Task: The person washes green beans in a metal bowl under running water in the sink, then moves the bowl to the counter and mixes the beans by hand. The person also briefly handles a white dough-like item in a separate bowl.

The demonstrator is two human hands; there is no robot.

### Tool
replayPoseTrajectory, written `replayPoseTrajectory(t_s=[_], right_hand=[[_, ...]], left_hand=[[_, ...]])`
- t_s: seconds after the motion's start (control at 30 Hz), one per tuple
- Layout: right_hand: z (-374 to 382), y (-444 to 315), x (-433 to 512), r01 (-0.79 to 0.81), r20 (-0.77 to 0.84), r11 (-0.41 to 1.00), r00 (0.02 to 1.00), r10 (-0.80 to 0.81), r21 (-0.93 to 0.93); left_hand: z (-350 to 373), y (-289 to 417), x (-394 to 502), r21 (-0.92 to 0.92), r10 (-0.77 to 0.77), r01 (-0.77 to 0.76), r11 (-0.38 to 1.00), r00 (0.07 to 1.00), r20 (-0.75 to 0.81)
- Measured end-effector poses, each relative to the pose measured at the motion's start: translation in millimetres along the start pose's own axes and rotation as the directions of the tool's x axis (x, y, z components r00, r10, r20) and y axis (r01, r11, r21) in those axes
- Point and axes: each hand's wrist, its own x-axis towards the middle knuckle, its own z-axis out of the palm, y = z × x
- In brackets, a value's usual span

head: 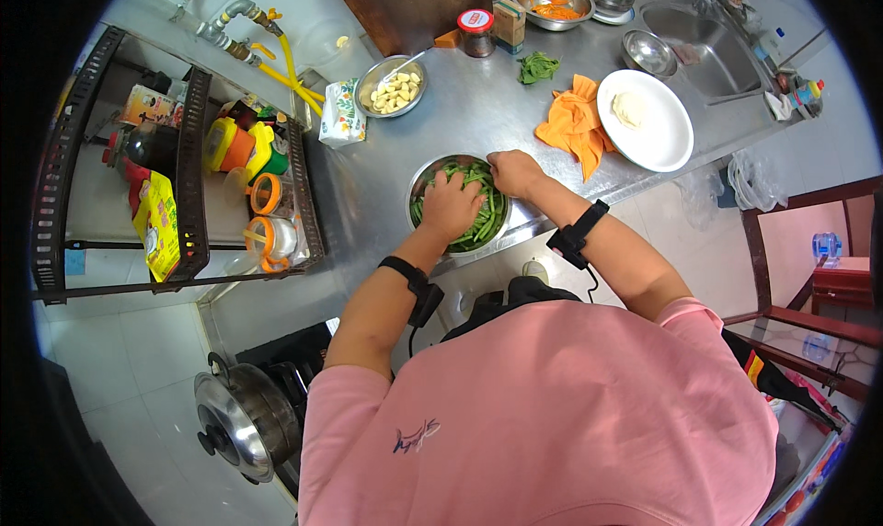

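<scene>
A stainless steel bowl (412, 181) of cut green beans (491, 224) stands near the front edge of the metal counter. My left hand (452, 205) is inside this bowl, palm down on the beans with fingers spread. Its fingertips reach in among the pieces, so whether it grasps any is unclear. At the bowl's right side, my right hand (516, 173) grips the rim between thumb and fingers. Both wrists wear black straps with small devices.
Behind are a bowl of peeled garlic (392, 93), a red-lidded jar (476, 33) and green leaves (538, 67). To the right lie an orange cloth (574, 122) and a white dish with dough (626, 110). A rack (192, 174) stands left; a lidded pot (238, 422) sits lower left.
</scene>
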Motion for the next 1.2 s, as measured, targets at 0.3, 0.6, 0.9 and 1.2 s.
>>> replayPoseTrajectory(t_s=[0.3, 0.6, 0.9, 1.2], right_hand=[[-4.9, 0.4, -1.5, 0.013, -0.005, 1.000, 1.000, -0.013, 0.004], [-1.1, 4.3, 1.9, 0.061, -0.013, 0.998, 0.998, -0.061, -0.012], [-0.4, 0.4, -4.9, 0.016, -0.009, 1.000, 1.000, -0.016, -0.007], [1.8, 2.4, -5.7, -0.013, -0.026, 1.000, 1.000, 0.013, 0.014]], left_hand=[[-7.0, 7.3, -14.5, -0.190, -0.100, 0.072, 0.979, 0.985, -0.140], [-10.9, 2.5, -37.2, -0.195, -0.256, 0.284, 0.939, 0.954, 0.158], [-17.5, 3.6, -12.3, -0.069, -0.327, 0.363, 0.929, 0.895, 0.305], [-16.2, 7.2, -16.4, -0.336, -0.409, 0.435, 0.835, 0.900, 0.151]])
